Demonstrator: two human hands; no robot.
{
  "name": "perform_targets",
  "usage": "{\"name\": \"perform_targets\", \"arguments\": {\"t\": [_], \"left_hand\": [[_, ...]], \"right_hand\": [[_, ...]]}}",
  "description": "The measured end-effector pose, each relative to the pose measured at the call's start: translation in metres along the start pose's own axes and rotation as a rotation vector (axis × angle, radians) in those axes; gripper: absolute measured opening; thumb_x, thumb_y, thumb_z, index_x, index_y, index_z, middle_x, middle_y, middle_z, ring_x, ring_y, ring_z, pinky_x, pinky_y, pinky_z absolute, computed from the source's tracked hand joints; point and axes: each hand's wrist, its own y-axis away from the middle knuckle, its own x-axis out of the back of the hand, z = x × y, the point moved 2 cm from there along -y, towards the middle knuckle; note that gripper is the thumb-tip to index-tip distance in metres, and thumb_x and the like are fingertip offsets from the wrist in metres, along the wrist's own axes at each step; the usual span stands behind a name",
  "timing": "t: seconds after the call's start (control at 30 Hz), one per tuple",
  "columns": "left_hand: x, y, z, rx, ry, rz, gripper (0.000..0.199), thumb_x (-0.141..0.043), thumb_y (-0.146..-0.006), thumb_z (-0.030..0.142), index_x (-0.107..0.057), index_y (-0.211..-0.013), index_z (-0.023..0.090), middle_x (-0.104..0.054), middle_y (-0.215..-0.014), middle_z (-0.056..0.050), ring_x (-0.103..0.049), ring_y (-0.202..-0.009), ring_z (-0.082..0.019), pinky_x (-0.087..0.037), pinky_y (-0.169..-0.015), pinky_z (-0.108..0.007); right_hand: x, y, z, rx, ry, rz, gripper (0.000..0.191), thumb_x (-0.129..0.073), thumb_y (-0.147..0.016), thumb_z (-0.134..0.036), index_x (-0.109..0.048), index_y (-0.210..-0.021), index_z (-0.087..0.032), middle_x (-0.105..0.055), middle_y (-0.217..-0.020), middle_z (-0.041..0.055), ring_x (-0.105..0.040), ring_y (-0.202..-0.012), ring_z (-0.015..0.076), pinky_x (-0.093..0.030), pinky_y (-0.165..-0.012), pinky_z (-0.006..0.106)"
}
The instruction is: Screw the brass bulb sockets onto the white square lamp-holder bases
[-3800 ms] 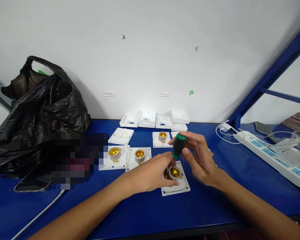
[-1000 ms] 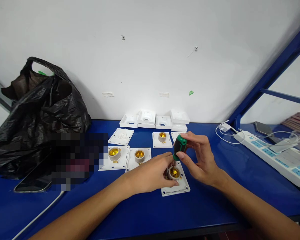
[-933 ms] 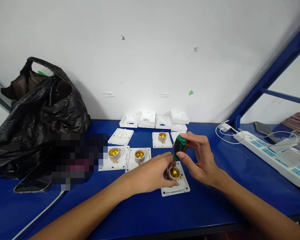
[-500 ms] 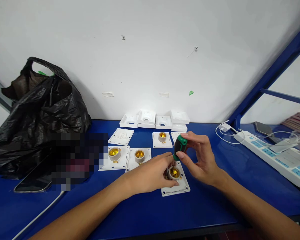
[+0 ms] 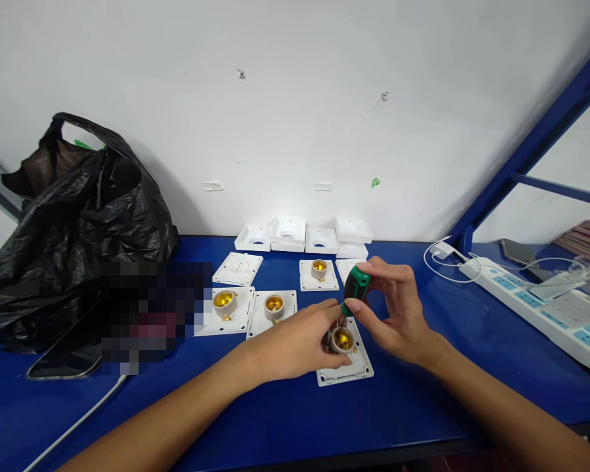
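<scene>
My right hand is closed round the green and black handle of a screwdriver, held tilted with its shaft reaching down into a lamp socket. This round socket has a brass-coloured inside and sits on a square white base plate on the blue table. My left hand grips the socket from the left, thumb at its front side; the fingers behind are partly hidden. The screwdriver's tip cannot be made out clearly inside the socket.
More plates with sockets lie beyond my left hand, beside a plain plate. White square covers line the wall. A black plastic bag stands left, near a phone. A power strip lies right.
Almost nothing differs. The screwdriver handle has shifted very slightly to the right with my right hand's fingers; my left hand stays on the socket.
</scene>
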Motion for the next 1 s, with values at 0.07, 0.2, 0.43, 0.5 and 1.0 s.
{"name": "perform_targets", "arguments": {"t": [0.07,0.2,0.43,0.5,1.0], "left_hand": [[0.0000,0.0000,-0.0003,-0.004,0.004,0.000,0.035,-0.075,-0.086,0.046,-0.058,-0.103,0.021,-0.059,-0.095,-0.002,-0.062,-0.084,-0.021,-0.046,-0.071,-0.034],[-0.0003,0.0003,-0.0007,0.000,0.019,0.001,0.034,-0.075,-0.086,0.045,-0.058,-0.101,0.021,-0.059,-0.095,-0.002,-0.062,-0.082,-0.020,-0.046,-0.071,-0.034],[-0.0003,0.0001,-0.0002,-0.011,0.020,0.000,0.032,-0.074,-0.086,0.045,-0.055,-0.096,0.021,-0.058,-0.095,-0.001,-0.061,-0.080,-0.018,-0.046,-0.071,-0.033],[-0.0009,0.0001,-0.0008,-0.010,0.022,0.003,0.032,-0.074,-0.086,0.045,-0.056,-0.097,0.021,-0.058,-0.096,-0.001,-0.061,-0.080,-0.019,-0.046,-0.072,-0.034],[-0.0001,0.0003,0.0007,-0.010,-0.001,0.000,0.030,-0.073,-0.087,0.045,-0.058,-0.098,0.021,-0.059,-0.099,-0.002,-0.062,-0.084,-0.020,-0.046,-0.073,-0.034]], "right_hand": [[-0.0002,0.0001,0.0000,0.003,0.001,-0.006,0.064,-0.067,-0.090,-0.003,-0.045,-0.144,-0.031,-0.053,-0.094,0.0003,-0.051,-0.078,0.0174,-0.047,-0.064,0.036],[-0.0004,0.0000,0.0000,0.003,0.006,-0.011,0.063,-0.066,-0.091,-0.004,-0.046,-0.144,-0.031,-0.054,-0.094,0.0005,-0.052,-0.079,0.0179,-0.048,-0.064,0.036],[-0.0005,0.0009,0.0003,-0.006,0.018,-0.010,0.065,-0.066,-0.091,-0.005,-0.045,-0.146,-0.032,-0.055,-0.096,0.0007,-0.054,-0.079,0.0175,-0.050,-0.064,0.036],[-0.0006,0.0010,0.0002,-0.002,0.035,-0.004,0.065,-0.066,-0.092,-0.006,-0.044,-0.147,-0.032,-0.056,-0.094,0.0003,-0.055,-0.079,0.0177,-0.050,-0.065,0.036],[-0.0007,0.0021,0.0002,-0.006,0.052,0.003,0.065,-0.066,-0.092,-0.008,-0.044,-0.148,-0.033,-0.057,-0.093,0.0001,-0.058,-0.080,0.0182,-0.053,-0.064,0.035]]}}
